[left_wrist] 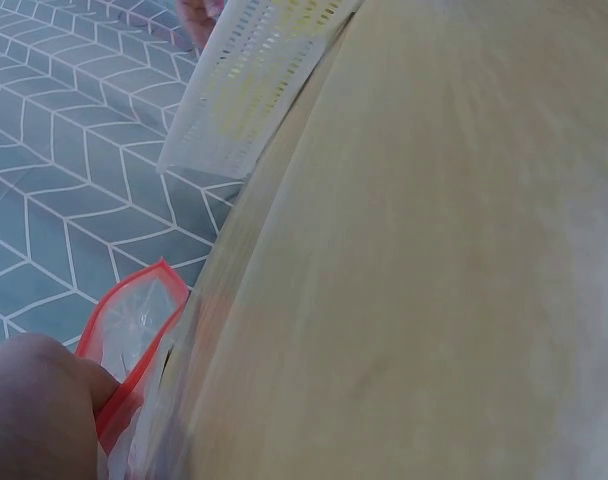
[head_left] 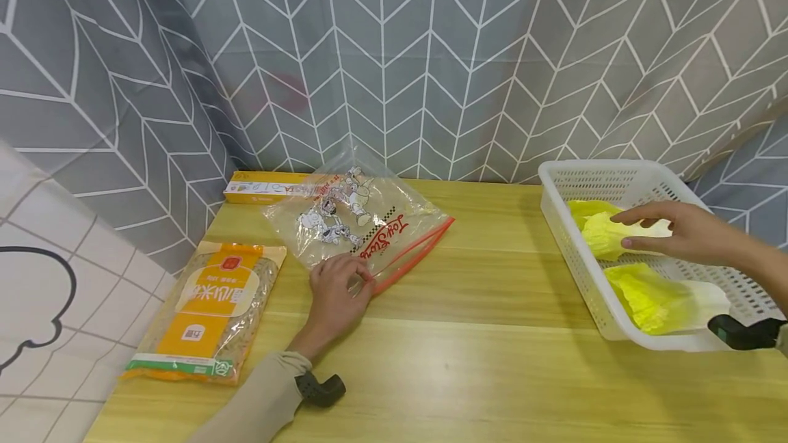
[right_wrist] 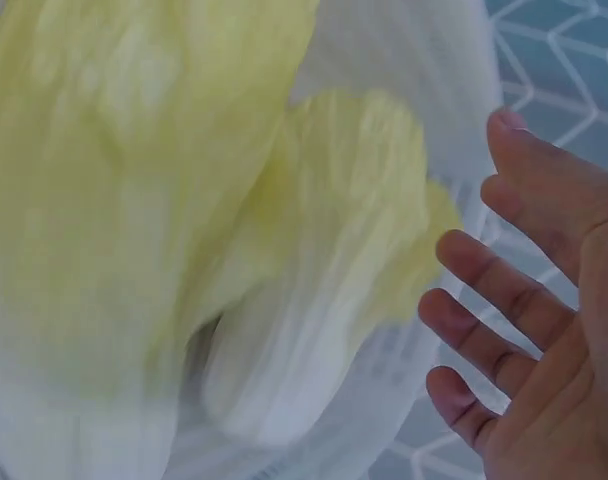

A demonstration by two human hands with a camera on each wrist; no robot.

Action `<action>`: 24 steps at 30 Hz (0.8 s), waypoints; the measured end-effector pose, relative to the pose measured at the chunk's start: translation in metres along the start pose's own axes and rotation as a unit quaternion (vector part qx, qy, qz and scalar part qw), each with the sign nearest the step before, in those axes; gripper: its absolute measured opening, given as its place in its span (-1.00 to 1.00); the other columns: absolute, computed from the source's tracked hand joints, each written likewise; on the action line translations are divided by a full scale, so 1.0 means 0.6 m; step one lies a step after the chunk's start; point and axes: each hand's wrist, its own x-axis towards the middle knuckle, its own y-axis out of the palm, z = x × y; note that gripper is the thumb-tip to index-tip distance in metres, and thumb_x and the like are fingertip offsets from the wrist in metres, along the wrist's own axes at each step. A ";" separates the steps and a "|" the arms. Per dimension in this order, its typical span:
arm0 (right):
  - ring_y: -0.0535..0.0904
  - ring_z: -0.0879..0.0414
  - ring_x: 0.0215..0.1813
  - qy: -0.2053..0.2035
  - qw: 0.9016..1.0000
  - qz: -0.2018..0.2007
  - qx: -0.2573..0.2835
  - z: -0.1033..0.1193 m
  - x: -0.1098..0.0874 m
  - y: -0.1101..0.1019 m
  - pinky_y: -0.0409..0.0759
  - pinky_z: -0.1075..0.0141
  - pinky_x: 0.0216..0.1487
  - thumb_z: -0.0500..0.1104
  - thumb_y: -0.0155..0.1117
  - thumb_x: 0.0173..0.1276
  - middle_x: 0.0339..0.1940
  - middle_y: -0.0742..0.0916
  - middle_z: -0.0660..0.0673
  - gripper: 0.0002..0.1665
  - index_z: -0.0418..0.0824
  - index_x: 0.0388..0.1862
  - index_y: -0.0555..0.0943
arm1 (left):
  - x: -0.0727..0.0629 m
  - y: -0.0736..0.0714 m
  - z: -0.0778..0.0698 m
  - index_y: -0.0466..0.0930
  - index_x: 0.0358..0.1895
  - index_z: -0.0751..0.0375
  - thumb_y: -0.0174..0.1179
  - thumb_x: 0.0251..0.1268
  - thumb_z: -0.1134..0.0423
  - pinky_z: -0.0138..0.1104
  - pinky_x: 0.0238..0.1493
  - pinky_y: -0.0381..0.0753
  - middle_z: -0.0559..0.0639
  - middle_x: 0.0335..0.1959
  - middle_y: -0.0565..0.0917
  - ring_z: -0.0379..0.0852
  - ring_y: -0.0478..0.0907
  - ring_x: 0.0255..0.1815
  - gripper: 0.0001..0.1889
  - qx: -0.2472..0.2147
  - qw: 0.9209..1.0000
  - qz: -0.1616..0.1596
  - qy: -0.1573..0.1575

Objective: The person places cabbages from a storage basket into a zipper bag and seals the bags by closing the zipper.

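My left hand [head_left: 340, 287] pinches the red zip edge of a clear printed zip bag [head_left: 332, 214] lying on the table. In the left wrist view, the red rim of the bag gapes apart beside my thumb. My right hand [head_left: 683, 230] hovers over a white plastic basket [head_left: 572, 245], its fingers spread and holding nothing. Inside the basket lie yellow-green napa cabbage leaves, one leaf [head_left: 661, 299] toward the front and another leaf [head_left: 600, 234] under my right hand. From the right wrist view, the fingers are apart from the leaves [right_wrist: 314, 240].
Left of the bag lies an orange-labelled clear food packet [head_left: 212, 313]. A long yellow box [head_left: 265, 186] sits at the back, partly under the bag. A grey chevron-patterned curtain [head_left: 406, 60] hangs behind the wooden table [head_left: 468, 374], and white tiles [head_left: 92, 272] stand at left.
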 end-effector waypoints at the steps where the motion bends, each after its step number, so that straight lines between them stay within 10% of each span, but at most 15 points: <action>1: 0.62 -0.25 0.02 0.011 1.000 0.012 0.003 -0.008 -0.004 -0.001 0.60 0.02 -0.22 -0.05 0.48 0.31 0.20 0.68 -0.43 -0.44 -0.25 0.22 0.64 | 0.000 0.000 0.000 0.60 -0.41 -0.02 0.44 0.10 0.25 0.15 0.47 0.02 -0.01 0.05 0.74 0.08 0.51 0.27 -0.84 0.000 1.000 0.000 -0.001; 13: 0.53 -0.60 0.02 0.114 0.985 0.131 0.010 -0.102 -0.045 -0.001 0.65 -0.18 -0.29 0.10 0.43 0.32 0.24 0.46 -0.73 -0.16 -0.51 0.31 0.45 | 0.000 0.000 0.003 0.58 -0.40 -0.06 0.39 0.18 0.23 0.13 0.50 -0.03 -0.04 0.08 0.73 0.07 0.47 0.32 -0.85 -0.001 1.000 0.014 -0.015; 24: 0.41 -0.72 0.15 0.086 0.955 0.276 0.069 -0.116 -0.044 -0.007 0.62 -0.26 -0.13 0.04 0.31 0.43 0.35 0.35 -0.75 -0.16 -0.51 0.42 0.30 | -0.001 -0.003 0.006 0.59 -0.39 -0.06 0.38 0.20 0.23 0.14 0.50 -0.03 -0.04 0.06 0.72 0.07 0.48 0.31 -0.86 0.002 1.000 0.009 -0.012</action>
